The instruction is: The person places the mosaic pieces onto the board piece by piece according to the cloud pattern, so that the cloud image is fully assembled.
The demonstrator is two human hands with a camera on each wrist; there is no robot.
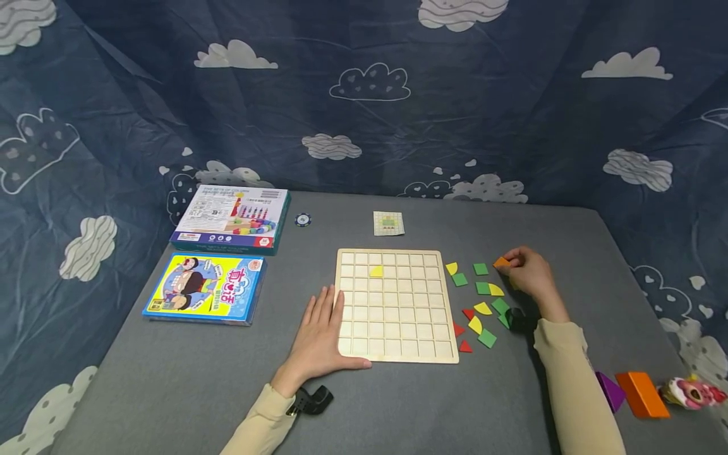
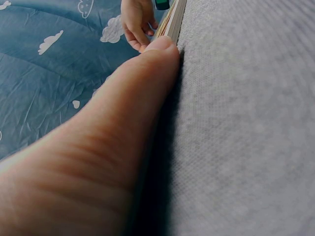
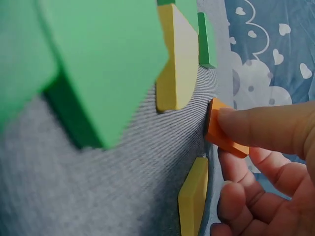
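A wooden grid board lies in the middle of the grey table, with one yellow piece in a cell near its top left. My left hand rests flat on the table, fingers straight, against the board's lower left edge; the left wrist view shows the thumb along the board's side. To the right of the board my right hand pinches a small orange piece just off the table. Several loose green, yellow and red pieces lie between board and hand.
Two flat game boxes lie at the left. A blue chip and a small pattern card sit behind the board. Purple and orange blocks and a toy lie at the front right. Cloud-print cloth surrounds the table.
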